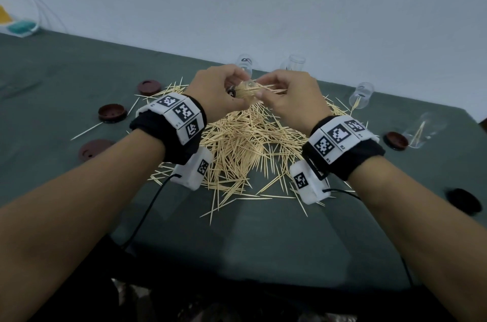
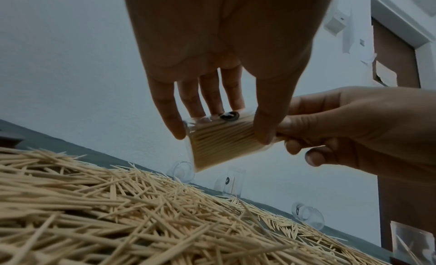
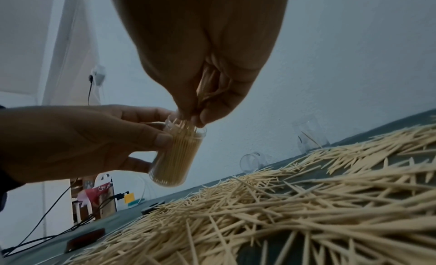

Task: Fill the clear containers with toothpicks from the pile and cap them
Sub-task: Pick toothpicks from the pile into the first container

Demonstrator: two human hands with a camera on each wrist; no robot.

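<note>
My left hand [image 1: 218,91] grips a clear container [image 1: 243,91] packed with toothpicks, held tilted above the pile. The same container [image 2: 219,142] [image 3: 175,157] shows in both wrist views, thumb and fingers round its wall. My right hand [image 1: 286,96] pinches a small bunch of toothpicks [image 1: 271,88] at the container's open mouth; the bunch [image 3: 207,84] runs up between its fingers. The toothpick pile [image 1: 250,142] lies spread on the dark green table [image 1: 66,79] beneath both hands.
Several empty clear containers stand or lie behind and right of the pile: one [image 1: 245,62], another [image 1: 295,63], a tipped one [image 1: 361,96] and one lying flat [image 1: 424,132]. Dark red caps [image 1: 112,112] [image 1: 149,87] [image 1: 93,149] lie at left, another cap [image 1: 395,140] at right.
</note>
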